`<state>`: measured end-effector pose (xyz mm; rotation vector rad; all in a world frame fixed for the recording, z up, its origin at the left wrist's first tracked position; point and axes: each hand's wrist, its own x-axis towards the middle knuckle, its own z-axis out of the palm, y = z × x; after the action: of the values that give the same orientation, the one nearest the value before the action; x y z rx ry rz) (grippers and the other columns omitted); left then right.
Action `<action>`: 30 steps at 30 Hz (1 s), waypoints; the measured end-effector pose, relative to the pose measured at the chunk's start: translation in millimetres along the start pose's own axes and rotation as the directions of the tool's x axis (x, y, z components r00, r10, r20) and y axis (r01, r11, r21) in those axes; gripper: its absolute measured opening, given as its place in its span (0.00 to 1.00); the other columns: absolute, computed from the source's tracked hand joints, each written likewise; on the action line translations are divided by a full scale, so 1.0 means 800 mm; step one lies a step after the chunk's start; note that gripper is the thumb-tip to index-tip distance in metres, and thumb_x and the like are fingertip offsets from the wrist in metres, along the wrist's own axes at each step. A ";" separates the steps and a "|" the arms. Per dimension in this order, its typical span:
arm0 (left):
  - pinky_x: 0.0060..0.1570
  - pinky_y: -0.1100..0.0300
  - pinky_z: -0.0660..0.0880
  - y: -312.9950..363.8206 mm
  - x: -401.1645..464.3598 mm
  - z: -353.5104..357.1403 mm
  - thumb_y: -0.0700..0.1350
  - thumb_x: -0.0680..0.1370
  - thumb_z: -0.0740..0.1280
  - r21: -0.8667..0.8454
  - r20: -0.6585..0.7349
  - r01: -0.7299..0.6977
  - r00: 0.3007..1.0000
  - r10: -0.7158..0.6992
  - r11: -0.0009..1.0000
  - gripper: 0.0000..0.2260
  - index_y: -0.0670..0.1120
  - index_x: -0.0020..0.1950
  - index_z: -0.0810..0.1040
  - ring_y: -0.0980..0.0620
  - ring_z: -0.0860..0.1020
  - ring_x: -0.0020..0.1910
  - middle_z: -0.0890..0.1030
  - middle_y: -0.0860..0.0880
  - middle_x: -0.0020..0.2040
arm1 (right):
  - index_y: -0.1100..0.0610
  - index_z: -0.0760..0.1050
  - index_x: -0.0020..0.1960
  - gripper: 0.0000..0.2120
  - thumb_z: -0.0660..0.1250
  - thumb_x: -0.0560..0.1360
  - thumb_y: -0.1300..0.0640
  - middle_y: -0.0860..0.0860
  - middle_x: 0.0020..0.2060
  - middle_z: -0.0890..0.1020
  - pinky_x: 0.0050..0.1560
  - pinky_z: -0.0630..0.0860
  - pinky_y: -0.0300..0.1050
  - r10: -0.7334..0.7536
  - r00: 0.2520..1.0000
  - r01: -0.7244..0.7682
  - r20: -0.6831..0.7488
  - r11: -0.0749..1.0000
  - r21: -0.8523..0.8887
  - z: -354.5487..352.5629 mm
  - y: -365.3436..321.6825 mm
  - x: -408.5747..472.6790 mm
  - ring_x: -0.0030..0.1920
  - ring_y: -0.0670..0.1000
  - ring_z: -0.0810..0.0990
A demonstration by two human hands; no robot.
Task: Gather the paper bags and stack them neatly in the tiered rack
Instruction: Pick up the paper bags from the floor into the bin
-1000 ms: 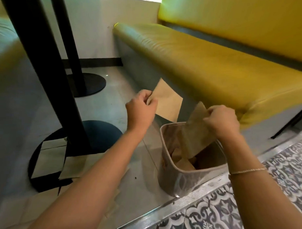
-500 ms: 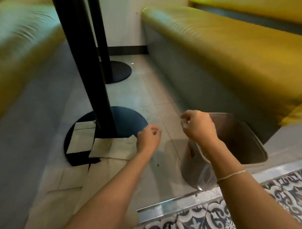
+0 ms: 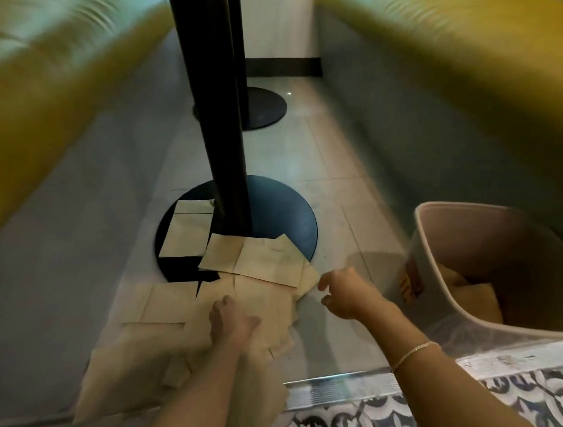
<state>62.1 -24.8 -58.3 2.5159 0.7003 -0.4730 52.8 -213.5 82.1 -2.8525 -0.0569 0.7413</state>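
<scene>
both hands [image 3: 235,320] now over bags [image 3: 256,263]

Benches [image 3: 470,69] motion-blurred. Bin [image 3: 437,282] cut by right edge. Left hand [image 3: 231,320] blurred; grip on bags [image 3: 173,353] indeterminate.

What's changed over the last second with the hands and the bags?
Both hands let go of the brown paper bags they held over the beige plastic bin and swung left, down to the flat paper bags on the floor. Left hand now rests on them; right hand reaches their edge. Bin unmoved.
</scene>
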 end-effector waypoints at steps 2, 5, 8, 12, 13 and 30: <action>0.54 0.53 0.74 0.002 0.007 0.009 0.48 0.68 0.75 -0.046 0.016 0.026 1.000 -0.026 0.999 0.29 0.42 0.63 0.66 0.44 0.72 0.61 0.73 0.43 0.61 | 0.55 0.72 0.65 0.15 0.62 0.78 0.59 0.54 0.57 0.76 0.50 0.73 0.41 -0.005 1.000 0.005 0.009 1.000 -0.018 0.003 -0.003 0.006 0.54 0.53 0.77; 0.52 0.52 0.76 0.007 0.006 0.019 0.45 0.70 0.73 -0.085 0.058 0.061 0.997 -0.057 0.994 0.26 0.42 0.62 0.63 0.43 0.76 0.57 0.77 0.42 0.57 | 0.55 0.73 0.63 0.14 0.63 0.78 0.59 0.54 0.55 0.77 0.50 0.73 0.41 -0.007 1.000 0.007 0.008 1.000 -0.027 0.006 -0.003 0.011 0.53 0.53 0.77; 0.53 0.52 0.76 0.014 0.004 0.022 0.45 0.70 0.73 -0.037 0.041 0.047 0.998 -0.045 0.998 0.26 0.43 0.63 0.65 0.44 0.72 0.60 0.75 0.43 0.60 | 0.54 0.72 0.64 0.15 0.64 0.77 0.59 0.53 0.56 0.77 0.48 0.72 0.40 0.010 1.000 -0.010 0.007 1.000 -0.018 0.010 0.000 0.013 0.53 0.52 0.77; 0.58 0.54 0.72 0.015 0.006 0.018 0.49 0.68 0.75 0.073 0.003 -0.027 1.000 0.027 0.997 0.32 0.44 0.66 0.65 0.44 0.64 0.65 0.67 0.43 0.66 | 0.54 0.72 0.65 0.16 0.63 0.77 0.59 0.53 0.57 0.77 0.51 0.73 0.40 0.014 1.000 -0.014 0.015 1.000 -0.017 0.013 0.001 0.013 0.54 0.52 0.77; 0.58 0.54 0.72 0.013 0.004 0.017 0.52 0.68 0.75 0.121 -0.014 -0.052 0.998 0.054 0.991 0.32 0.45 0.66 0.65 0.44 0.64 0.65 0.66 0.43 0.66 | 0.54 0.72 0.65 0.16 0.63 0.77 0.59 0.53 0.58 0.77 0.51 0.74 0.40 0.012 1.000 -0.011 0.020 1.000 -0.020 0.014 0.001 0.013 0.54 0.52 0.77; 0.53 0.56 0.74 -0.040 -0.004 -0.019 0.43 0.68 0.75 0.230 0.323 -0.404 0.890 0.322 0.886 0.32 0.49 0.67 0.64 0.47 0.76 0.57 0.76 0.47 0.61 | 0.56 0.73 0.63 0.15 0.64 0.77 0.59 0.54 0.57 0.76 0.55 0.76 0.44 -0.028 0.998 0.034 0.057 0.993 -0.114 0.024 -0.023 0.025 0.55 0.53 0.77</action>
<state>44.7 6.3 -55.6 2.6888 0.0383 -0.8156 61.1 -190.5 59.8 -2.9318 -0.1568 0.8373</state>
